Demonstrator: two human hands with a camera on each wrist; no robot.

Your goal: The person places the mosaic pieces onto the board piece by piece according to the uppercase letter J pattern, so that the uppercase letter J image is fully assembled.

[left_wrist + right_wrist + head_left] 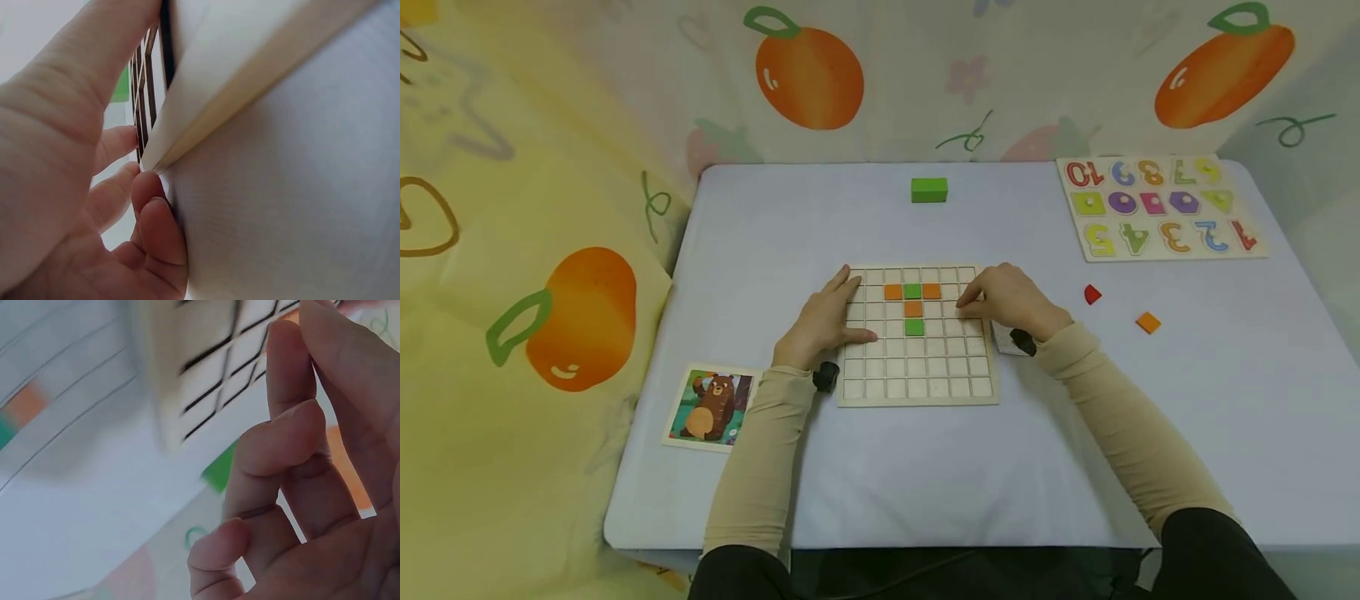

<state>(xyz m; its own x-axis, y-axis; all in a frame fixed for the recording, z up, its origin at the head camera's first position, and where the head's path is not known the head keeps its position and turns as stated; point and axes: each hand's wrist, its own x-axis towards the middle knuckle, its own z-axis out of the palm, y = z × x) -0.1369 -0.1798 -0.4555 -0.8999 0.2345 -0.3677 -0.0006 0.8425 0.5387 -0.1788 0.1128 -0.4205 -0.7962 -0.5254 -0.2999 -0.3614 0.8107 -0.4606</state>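
A pale wooden grid board (917, 388) lies flat, with orange tiles (892, 292) and green tiles (913, 327) forming a T shape in its upper middle cells. My left hand (820, 323) rests at the board's left edge, thumb and fingers spread; in the left wrist view the fingers (112, 194) touch the board's edge (219, 103). Over the board's right side, my right hand (1011, 298) has thumb and forefinger brought together; whether a piece is between them is hidden. The right wrist view shows its other fingers (269, 450) bent beside the board (209, 331).
A sheet (1013, 342) with a printed grid lies partly under my right wrist. Right of it are a red piece (1092, 294) and an orange square (1148, 322). A green block (928, 190) and number puzzle (1165, 246) stand farther back; a bear picture (711, 408) lies left.
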